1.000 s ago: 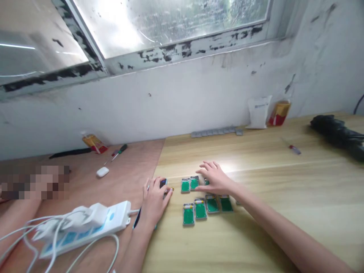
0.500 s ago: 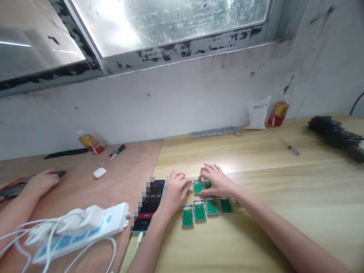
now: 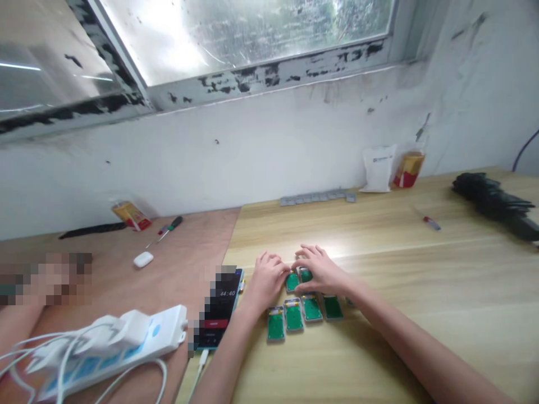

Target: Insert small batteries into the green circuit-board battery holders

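Observation:
My left hand [image 3: 269,279] is closed, fingertips curled down at the left edge of a small green circuit board [image 3: 292,282] in a grey case; what lies under its palm is hidden. My right hand [image 3: 319,270] arches over the same back row, thumb and forefinger spread around a second green board [image 3: 306,275], partly covered. Nearer me, a front row of boards lies flat: one at the left end [image 3: 275,325], others beside it, and a darker one [image 3: 333,307] by my right wrist. Several carry a yellow-and-silver part at the top edge.
A phone [image 3: 221,306] with a running timer and white cable lies left of my left forearm. Farther left are a power strip [image 3: 164,331], a white case [image 3: 143,260], a screwdriver [image 3: 170,227] and another person's arm [image 3: 25,320]. Grey pieces [image 3: 315,197] line the wall.
My left hand has shifted slightly right, and the green board seen beneath its fingers is now hidden. My right hand stays nearly in place. The view has moved a little.

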